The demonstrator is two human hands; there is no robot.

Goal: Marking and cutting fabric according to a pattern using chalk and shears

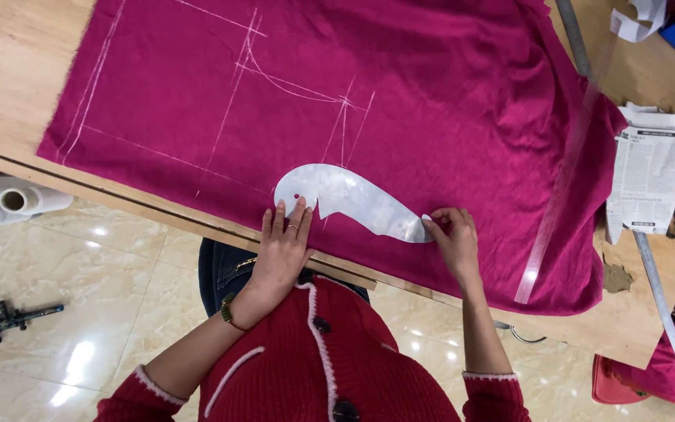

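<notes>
Currently the left hand [281,252] lies flat, fingers spread and released, pressing the broad end of the clear curved template [351,202] onto the magenta fabric [431,101]. The right hand [453,237] pinches the template's narrow tip between its fingertips; whether a piece of chalk sits in that pinch cannot be determined.

Location: the template rests on the fabric close to the table's [9,86] near edge, just below the crossing white chalk lines [337,105].

Risks, judged from this position:
- Template slip. Only two points hold it down; uneven pressure could rotate the curve off the chalk lines.
- Fabric creep. The cloth is wrinkled to the right of the template and hangs slightly over the near edge, so a push could drag it and distort any marking.
- Transparency. The template is hard to see against the fabric, so misalignment may go unnoticed.

Farther from the template, a long clear ruler [560,195] lies diagonally on the fabric, and a folded printed paper [648,176] sits beyond it.

Obscured: the table's far edge is cut off, and the red sweater [330,367] hides whatever lies below the near edge.
</notes>
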